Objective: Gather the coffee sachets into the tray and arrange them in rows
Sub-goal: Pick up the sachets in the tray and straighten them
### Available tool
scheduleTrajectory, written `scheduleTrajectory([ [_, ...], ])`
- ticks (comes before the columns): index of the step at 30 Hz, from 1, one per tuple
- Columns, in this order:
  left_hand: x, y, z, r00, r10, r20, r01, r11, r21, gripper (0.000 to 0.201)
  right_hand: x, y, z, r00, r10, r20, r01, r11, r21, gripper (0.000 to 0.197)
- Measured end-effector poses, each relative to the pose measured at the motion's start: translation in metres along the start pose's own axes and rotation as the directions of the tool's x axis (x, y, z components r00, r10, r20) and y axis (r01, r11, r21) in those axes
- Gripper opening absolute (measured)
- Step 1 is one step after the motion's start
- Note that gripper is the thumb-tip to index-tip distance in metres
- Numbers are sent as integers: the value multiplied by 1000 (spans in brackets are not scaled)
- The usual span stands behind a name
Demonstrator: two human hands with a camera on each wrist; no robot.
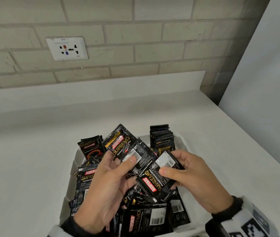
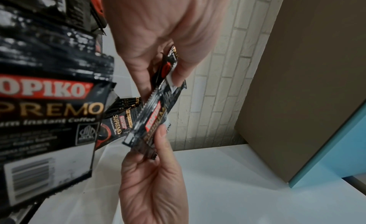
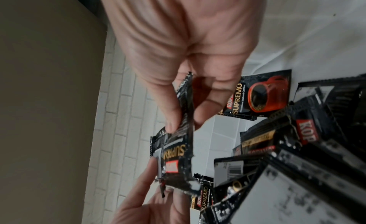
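Left hand [image 1: 105,183] pinching fanned sachets [image 1: 127,147]; right hand [image 1: 193,178] pinching one sachet [image 1: 159,177]; neat stack [image 1: 161,135] at tray's [image 1: 70,197] one o'clock

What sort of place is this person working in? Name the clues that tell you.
Probably a kitchen or office pantry counter: a white worktop against a pale brick-tile wall with a wall socket, and a tray heaped with instant coffee sachets.
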State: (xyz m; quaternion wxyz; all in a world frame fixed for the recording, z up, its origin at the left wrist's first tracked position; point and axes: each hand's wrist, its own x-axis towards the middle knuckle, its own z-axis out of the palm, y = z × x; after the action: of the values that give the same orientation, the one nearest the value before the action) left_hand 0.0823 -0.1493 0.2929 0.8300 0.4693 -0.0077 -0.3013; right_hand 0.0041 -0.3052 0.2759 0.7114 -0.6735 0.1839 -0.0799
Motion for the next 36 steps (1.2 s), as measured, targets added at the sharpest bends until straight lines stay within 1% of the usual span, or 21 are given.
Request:
scheduleTrajectory([
  [2,-1,1,0,999,-42,24,41,999,23,34,-1,-1,-3,1000,-5,2,5,1000,-29,26],
  [5,-2,3,0,987,-141,72,137,989,51,33,-3,-4,-5,1000,-26,15,27,996,-80,28],
  [7,-2,3,0,981,-187,55,182,979,87,34,-4,-6,-7,999,-42,28,45,993,-111,30],
  [11,-6,2,2,973,-230,19,227,970,87,25,-7,-11,-7,996,-64,67,75,983,-168,29],
  [13,-7,0,2,977,-212,5,211,975,65,27,-7,-13,-4,993,-74,95,92,975,-202,29],
  [15,-8,0,3,985,-170,-6,170,984,57,28,-6,-13,-1,990,-83,117,111,960,-256,31],
  [19,-9,2,8,995,-98,10,97,992,86,26,-2,-11,4,992,-90,93,117,926,-359,24],
  [22,-8,2,10,998,-63,4,62,995,78,27,-1,-11,3,992,-66,103,99,928,-360,18],
  [25,-8,2,11,998,-70,-1,70,996,50,25,-1,-14,2,993,-41,114,79,931,-357,12],
  [28,-9,4,11,996,-86,-32,86,996,1,23,0,-14,2,992,-35,119,77,926,-369,12],
  [32,-8,10,6,995,-55,-82,55,998,-9,20,-1,-18,-3,983,-45,178,110,920,-377,17],
  [34,-6,12,0,991,-53,-120,51,999,-16,18,-3,-27,-8,980,-95,173,156,909,-387,13],
  [35,-6,13,-3,989,-54,-135,52,999,-16,17,-4,-34,-11,976,-164,143,206,907,-367,14],
  [36,-5,14,-5,988,-58,-145,57,998,-10,16,-7,-43,-14,956,-274,106,294,890,-350,17],
])
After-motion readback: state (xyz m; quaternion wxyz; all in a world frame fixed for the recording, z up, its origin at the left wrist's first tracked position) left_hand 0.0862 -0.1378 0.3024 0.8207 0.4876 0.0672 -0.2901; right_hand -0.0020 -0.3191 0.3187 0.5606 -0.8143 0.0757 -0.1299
